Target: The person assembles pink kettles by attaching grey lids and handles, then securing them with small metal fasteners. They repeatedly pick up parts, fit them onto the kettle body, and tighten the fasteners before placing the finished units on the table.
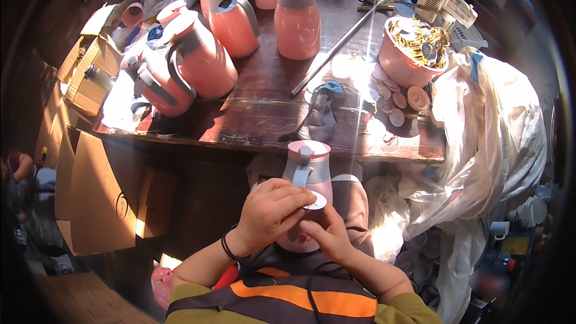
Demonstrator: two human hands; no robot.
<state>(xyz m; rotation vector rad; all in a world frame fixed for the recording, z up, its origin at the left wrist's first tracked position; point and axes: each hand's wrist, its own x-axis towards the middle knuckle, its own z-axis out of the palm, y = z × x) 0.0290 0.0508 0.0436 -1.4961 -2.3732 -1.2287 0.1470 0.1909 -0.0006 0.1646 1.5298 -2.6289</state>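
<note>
A pink vacuum jug point(318, 186) with a grey collar and grey handle stands upright at my lap, its handle toward me. My left hand point(270, 209) is closed at the handle, its fingers on a round white tag point(315, 202) with a thin golden cord. Just below the tag, my right hand point(327, 237) is closed, thumb and fingers bent at the lower end of the handle. Whether its fingertips grip the cord or the handle is hidden. Behind the jug, a dark grey glove-like cloth point(320, 114) lies on the dark red table point(258, 114).
Several pink jugs point(207, 60) stand at the table's left and back. At right are a pink tub point(399, 60) of tags with golden cords, loose round discs point(397, 118) and white plastic sheeting point(498, 102). A metal rod point(333, 51) crosses the table. Cardboard boxes point(102, 192) stand left.
</note>
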